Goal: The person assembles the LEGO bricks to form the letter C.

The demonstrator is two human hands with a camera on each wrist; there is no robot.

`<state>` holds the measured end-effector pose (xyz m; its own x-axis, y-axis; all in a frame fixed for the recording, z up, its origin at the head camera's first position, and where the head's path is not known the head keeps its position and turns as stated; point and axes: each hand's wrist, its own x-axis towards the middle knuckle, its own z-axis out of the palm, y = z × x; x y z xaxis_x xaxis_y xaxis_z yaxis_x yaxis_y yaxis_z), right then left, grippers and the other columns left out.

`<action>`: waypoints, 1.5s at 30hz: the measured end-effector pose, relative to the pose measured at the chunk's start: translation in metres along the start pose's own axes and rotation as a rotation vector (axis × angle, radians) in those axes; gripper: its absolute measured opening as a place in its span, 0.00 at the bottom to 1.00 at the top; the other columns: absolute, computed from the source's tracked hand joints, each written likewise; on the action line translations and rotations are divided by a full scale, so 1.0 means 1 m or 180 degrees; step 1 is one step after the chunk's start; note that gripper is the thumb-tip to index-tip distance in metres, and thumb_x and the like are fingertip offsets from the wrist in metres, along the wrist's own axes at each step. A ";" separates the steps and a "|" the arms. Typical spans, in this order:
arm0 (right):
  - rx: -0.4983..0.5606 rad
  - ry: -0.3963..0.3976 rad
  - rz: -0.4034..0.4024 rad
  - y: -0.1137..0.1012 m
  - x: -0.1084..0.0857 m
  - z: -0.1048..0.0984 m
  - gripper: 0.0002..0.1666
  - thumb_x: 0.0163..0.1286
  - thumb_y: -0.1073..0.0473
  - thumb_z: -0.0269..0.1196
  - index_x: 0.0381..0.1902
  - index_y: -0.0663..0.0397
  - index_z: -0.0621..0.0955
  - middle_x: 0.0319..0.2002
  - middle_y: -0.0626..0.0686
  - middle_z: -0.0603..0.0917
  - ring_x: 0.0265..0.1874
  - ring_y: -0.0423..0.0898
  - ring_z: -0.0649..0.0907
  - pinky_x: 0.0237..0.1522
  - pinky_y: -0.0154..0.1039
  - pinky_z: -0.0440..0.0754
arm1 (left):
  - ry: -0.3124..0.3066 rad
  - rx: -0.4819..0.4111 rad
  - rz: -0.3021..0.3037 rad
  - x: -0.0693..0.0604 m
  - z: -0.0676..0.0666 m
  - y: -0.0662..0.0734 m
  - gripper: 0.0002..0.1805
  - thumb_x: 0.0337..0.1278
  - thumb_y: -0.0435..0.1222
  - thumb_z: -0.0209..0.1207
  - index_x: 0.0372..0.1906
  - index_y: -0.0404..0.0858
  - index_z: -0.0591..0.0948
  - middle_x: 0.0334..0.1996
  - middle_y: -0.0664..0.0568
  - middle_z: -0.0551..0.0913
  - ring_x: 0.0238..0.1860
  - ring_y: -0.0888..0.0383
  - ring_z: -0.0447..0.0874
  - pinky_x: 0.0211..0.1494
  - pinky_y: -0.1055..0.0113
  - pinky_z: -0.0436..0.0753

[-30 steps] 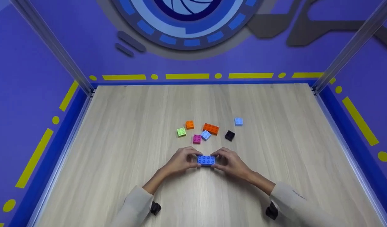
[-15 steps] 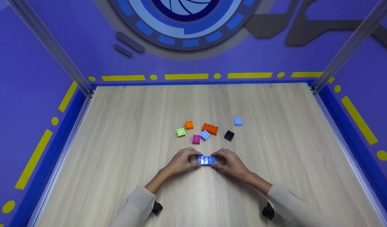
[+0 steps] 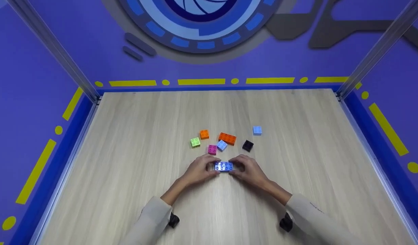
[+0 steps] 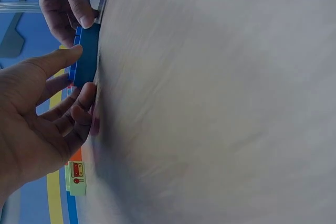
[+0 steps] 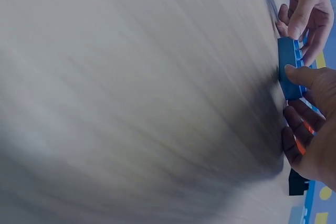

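A blue eight-stud toy brick (image 3: 224,166) lies studs up between both hands in the head view. My left hand (image 3: 199,169) pinches its left end between thumb and fingers. At the opposite end my right hand (image 3: 250,170) grips it the same way. Both wrist views show the brick's smooth long side, in the left wrist view as a dark blue face (image 4: 88,55). Just beyond the hands lie a magenta brick (image 3: 212,149) and a light blue brick (image 3: 222,145), the latter touching a long red-orange brick (image 3: 228,138).
Farther left are a lime green brick (image 3: 195,142) and an orange brick (image 3: 204,134). A black brick (image 3: 248,145) and another light blue brick (image 3: 257,130) lie to the right. Blue-purple walls (image 3: 209,73) bound the wooden table (image 3: 127,143) at the back and sides.
Both hands have moved slightly away from the body with the blue brick, closer to the magenta brick. The loose bricks stay where they were.
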<state>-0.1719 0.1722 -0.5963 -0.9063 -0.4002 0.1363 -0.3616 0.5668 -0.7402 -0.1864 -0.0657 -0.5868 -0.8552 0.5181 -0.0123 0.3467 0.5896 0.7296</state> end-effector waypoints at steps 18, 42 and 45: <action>0.0212 -0.0183 -0.0050 0.002 0.005 -0.021 0.24 0.58 0.63 0.70 0.53 0.61 0.80 0.46 0.55 0.84 0.42 0.50 0.83 0.46 0.46 0.81 | 0.0085 0.0095 -0.0186 0.008 0.003 0.005 0.20 0.53 0.41 0.68 0.53 0.45 0.83 0.47 0.51 0.80 0.43 0.57 0.76 0.44 0.67 0.73; -0.0443 0.0666 0.0224 0.041 0.037 -0.054 0.27 0.52 0.59 0.74 0.51 0.61 0.81 0.49 0.60 0.81 0.49 0.57 0.76 0.53 0.52 0.73 | 0.0111 -0.0232 -0.0308 0.010 0.003 0.002 0.20 0.49 0.40 0.70 0.51 0.45 0.84 0.46 0.51 0.80 0.43 0.55 0.76 0.43 0.67 0.72; -0.0444 0.0670 0.0321 0.043 0.036 -0.051 0.29 0.53 0.58 0.74 0.52 0.61 0.81 0.49 0.61 0.80 0.49 0.57 0.77 0.53 0.52 0.73 | 0.0124 -0.0242 -0.0328 0.010 0.003 0.001 0.20 0.49 0.40 0.70 0.50 0.45 0.85 0.46 0.51 0.81 0.44 0.56 0.76 0.43 0.66 0.73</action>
<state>-0.2317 0.2189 -0.5899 -0.9595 -0.1863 0.2112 -0.2806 0.6959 -0.6611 -0.1933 -0.0575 -0.5880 -0.8996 0.4319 -0.0642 0.2274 0.5890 0.7755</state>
